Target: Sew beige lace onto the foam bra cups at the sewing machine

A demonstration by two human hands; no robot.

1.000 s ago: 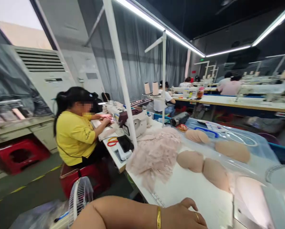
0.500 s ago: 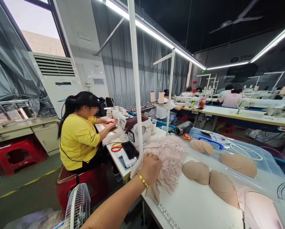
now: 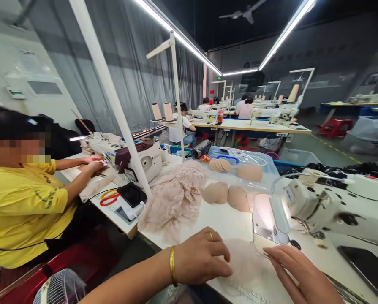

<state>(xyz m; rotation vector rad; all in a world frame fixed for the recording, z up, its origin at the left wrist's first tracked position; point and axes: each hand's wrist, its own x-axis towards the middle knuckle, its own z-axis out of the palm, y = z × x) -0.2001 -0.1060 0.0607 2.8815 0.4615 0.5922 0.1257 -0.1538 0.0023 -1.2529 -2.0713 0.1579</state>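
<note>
My left hand, with a gold bracelet and a ring, is low in the middle of the view. Its fingers are curled at the left edge of a thin, sheer pale pink fabric piece lying on the sewing table. My right hand reaches in from the lower right, fingers stretched out beside the fabric's right side. A heap of pale pink lace fabric lies beyond my left hand. Beige bra cups sit at the back of the table, and the lit sewing machine stands to the right.
A white thread-stand pole rises at the left. Red-handled scissors and a black phone lie near a co-worker in a yellow shirt. Another dark phone rests at right. A clear plastic lid holds cups.
My left hand has moved from the lace heap toward me and to the right, with a sheer piece now there. My right hand has come into view. The view has turned right.
</note>
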